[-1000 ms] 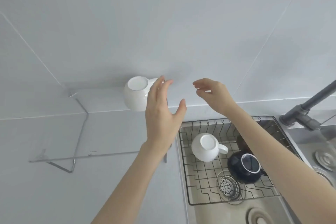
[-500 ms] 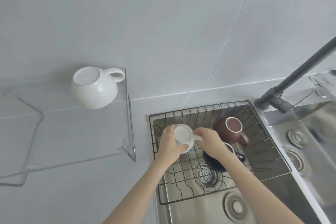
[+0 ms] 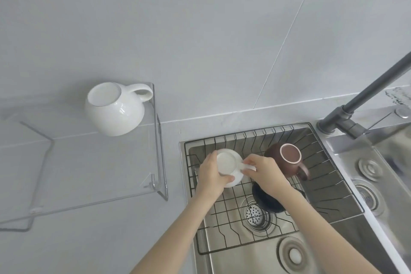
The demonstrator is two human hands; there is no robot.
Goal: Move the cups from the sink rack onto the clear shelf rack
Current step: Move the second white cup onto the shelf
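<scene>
Both hands gripped a white cup (image 3: 226,163) in the sink rack (image 3: 333,187): left hand (image 3: 211,177) around its body, right hand (image 3: 265,172) pinching its handle, beside a brown cup (image 3: 287,160).

Was a home kitchen: stainless sink (image 3: 255,258) with wire rack (image 3: 329,187) under the grip, dark faucet (image 3: 347,113) to its right, grey tiled wall (image 3: 200,29) beyond, pale tabletop (image 3: 100,240) to its left.

text: none readable; cups, racks, sink and wall carry no legible marks
</scene>
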